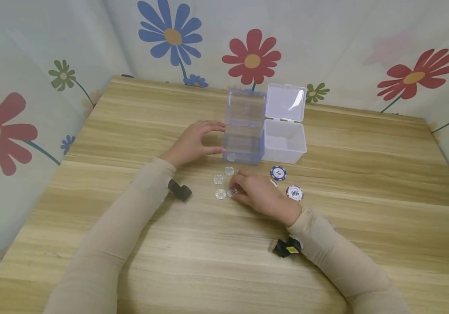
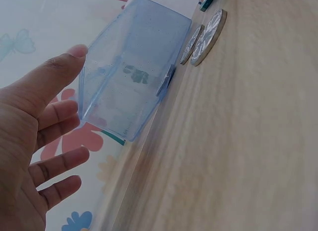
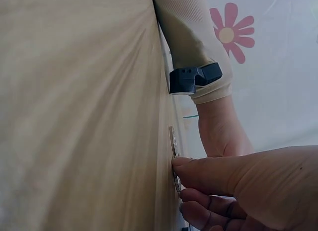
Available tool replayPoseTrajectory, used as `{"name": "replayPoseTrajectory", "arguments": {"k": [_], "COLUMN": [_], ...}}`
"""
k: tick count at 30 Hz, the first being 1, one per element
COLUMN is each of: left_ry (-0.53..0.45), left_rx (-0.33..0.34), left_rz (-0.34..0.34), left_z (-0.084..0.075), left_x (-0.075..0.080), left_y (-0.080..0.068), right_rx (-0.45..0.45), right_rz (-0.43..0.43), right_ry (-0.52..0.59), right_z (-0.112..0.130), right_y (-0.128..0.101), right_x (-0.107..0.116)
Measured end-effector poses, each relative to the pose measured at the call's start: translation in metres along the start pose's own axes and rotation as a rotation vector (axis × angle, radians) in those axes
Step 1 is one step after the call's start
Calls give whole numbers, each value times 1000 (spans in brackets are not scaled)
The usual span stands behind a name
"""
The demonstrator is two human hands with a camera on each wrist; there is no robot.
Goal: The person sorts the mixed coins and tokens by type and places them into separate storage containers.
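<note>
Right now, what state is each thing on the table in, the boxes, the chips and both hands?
Blue box: open, one clear chip inside.
White box: open, lid up.
Clear chips: flat on table.
Poker chips: flat, face up.
Left hand: open, beside blue box.
Right hand: fingertips on a clear chip.

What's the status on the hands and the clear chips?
Left hand open beside blue box. Right hand pinching a clear chip on the table. Three more loose, one boxed. Path unobstructed.
</note>
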State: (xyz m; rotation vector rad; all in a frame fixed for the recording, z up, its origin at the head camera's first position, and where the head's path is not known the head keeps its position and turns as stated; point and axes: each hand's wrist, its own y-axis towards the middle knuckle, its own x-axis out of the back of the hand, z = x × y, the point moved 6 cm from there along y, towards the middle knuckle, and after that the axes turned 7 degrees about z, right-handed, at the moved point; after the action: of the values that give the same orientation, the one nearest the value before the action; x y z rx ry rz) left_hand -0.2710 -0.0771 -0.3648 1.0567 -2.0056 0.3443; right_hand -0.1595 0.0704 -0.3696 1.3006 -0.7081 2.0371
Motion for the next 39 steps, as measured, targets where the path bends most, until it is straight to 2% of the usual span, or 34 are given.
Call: {"name": "replayPoseTrajectory", "arguments": {"k": [17,24,31,39], "left_ry": [3,3,-9,-2], "left_rx": [18,11,4,2], "left_rz": [2,4,5,-3], "left_z": [4,4,0,-1], "left_x": [-1,-2,-1,1], "left_y": [0,1,1,0], "right_rx": [-55,-59,-8,-15], "right_rz": [32,23,-6,-52], "right_ry": [27,112,148,142], "right_z": [-3,-5,-5,-7], "right_y": [1,2,1,1], "right_x": [-3,-1,8,25]}}
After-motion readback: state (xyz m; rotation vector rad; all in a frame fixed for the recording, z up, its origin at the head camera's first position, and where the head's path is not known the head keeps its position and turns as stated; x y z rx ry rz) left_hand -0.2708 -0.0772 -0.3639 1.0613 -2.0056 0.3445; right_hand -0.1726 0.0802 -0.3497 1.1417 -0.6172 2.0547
